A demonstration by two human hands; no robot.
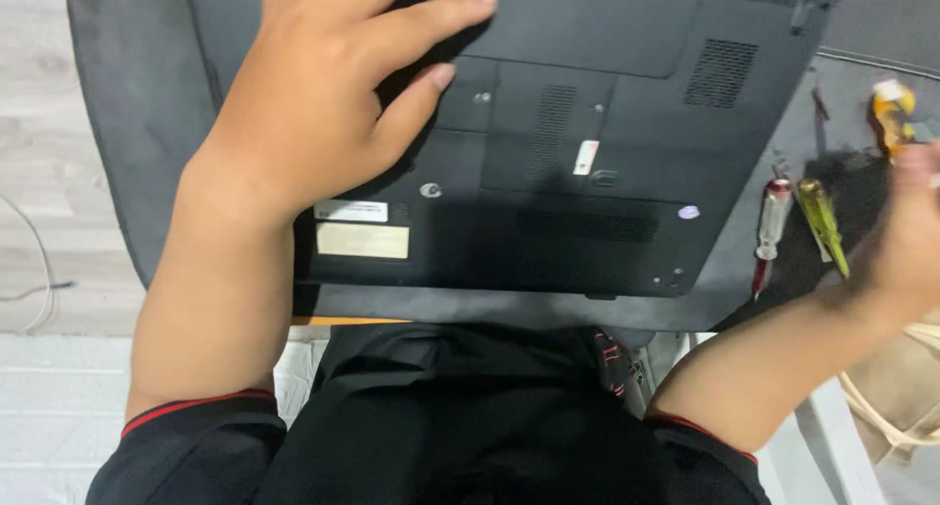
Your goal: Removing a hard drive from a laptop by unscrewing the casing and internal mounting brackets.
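Across a dark mat (127, 123), my left hand (313, 94) is pressing flat, fingers spread, on the upturned laptop (587, 143); my right hand (906, 241) is blurring beside the screwdrivers (821, 226), its grip impossible to tell.

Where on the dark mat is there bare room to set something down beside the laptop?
The mat is bare along its left strip, between the laptop under the left hand and the mat's edge, and in a narrow band in front of the laptop. The right side is crowded: two screwdrivers and the right hand.
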